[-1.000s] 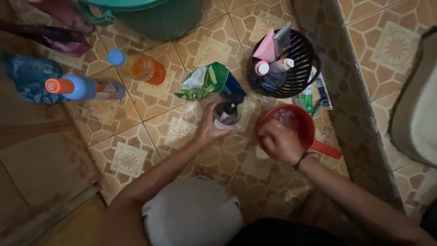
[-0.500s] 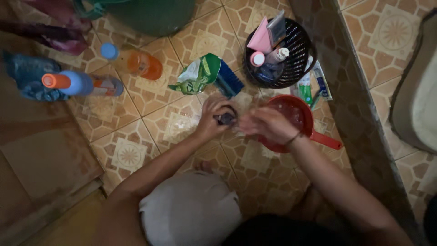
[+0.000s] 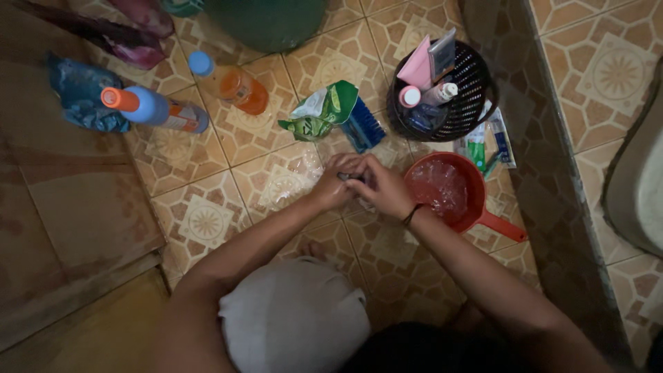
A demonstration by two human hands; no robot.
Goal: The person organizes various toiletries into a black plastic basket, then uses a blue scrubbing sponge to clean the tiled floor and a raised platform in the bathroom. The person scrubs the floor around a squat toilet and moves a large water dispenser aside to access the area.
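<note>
Both my hands are closed together over a small dark bottle [image 3: 347,177] above the patterned floor tiles. My left hand [image 3: 333,183] wraps it from the left, and my right hand [image 3: 383,188], with a dark band on the wrist, covers it from the right. Only a sliver of the bottle shows between the fingers. Just right of my hands sits a red dipper [image 3: 452,197] holding water, its handle pointing lower right. A blue brush [image 3: 364,128] and a green packet [image 3: 319,112] lie just beyond my hands.
A black basket [image 3: 476,86] holds pink and white toiletries. Tubes [image 3: 487,145] lie beside it. An orange bottle [image 3: 238,86] and a blue bottle with an orange cap [image 3: 155,110] lie on their sides at the left, near a blue cloth [image 3: 79,93]. A green bucket [image 3: 266,21] stands at the top.
My right hand left the red dipper and moved left to join my left hand on the small bottle, which is now nearly covered. The view shifted slightly.
</note>
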